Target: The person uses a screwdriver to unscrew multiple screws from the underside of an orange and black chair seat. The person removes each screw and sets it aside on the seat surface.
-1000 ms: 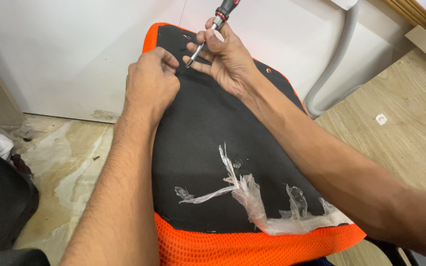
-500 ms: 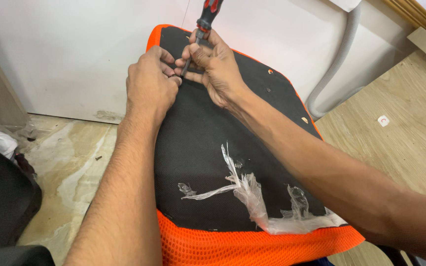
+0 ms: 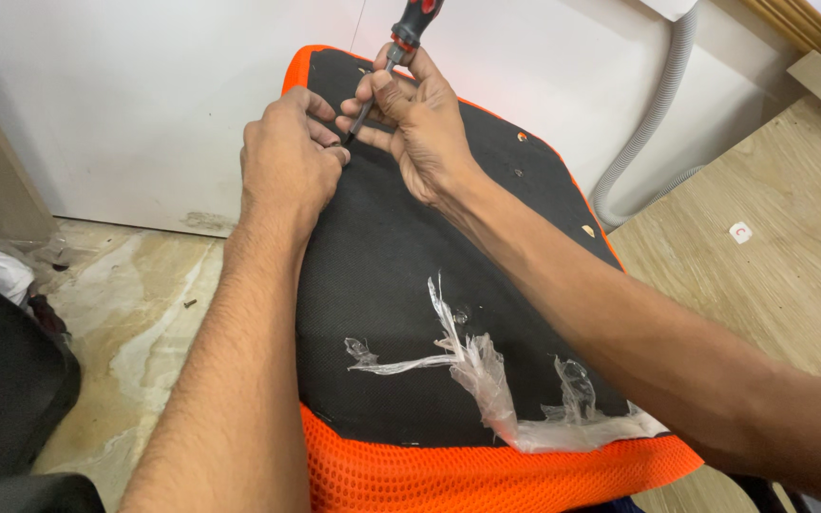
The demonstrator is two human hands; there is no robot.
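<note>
White wall behind, an upturned orange seat cushion (image 3: 486,475) shows empty screw holes along its black underside while the right hand (image 3: 420,119) grips a screwdriver (image 3: 401,47) at its far edge, left hand (image 3: 287,161) pinching the tip.

Small white square sticker (image 3: 740,232) with a red mark, stuck flat on the wooden board (image 3: 781,275) at right. No packages, signs or screens visible.

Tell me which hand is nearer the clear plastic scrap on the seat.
Left, slightly. The left hand rests on the black fabric up-left of the plastic scrap; the right hand grips the screwdriver farther up.
</note>
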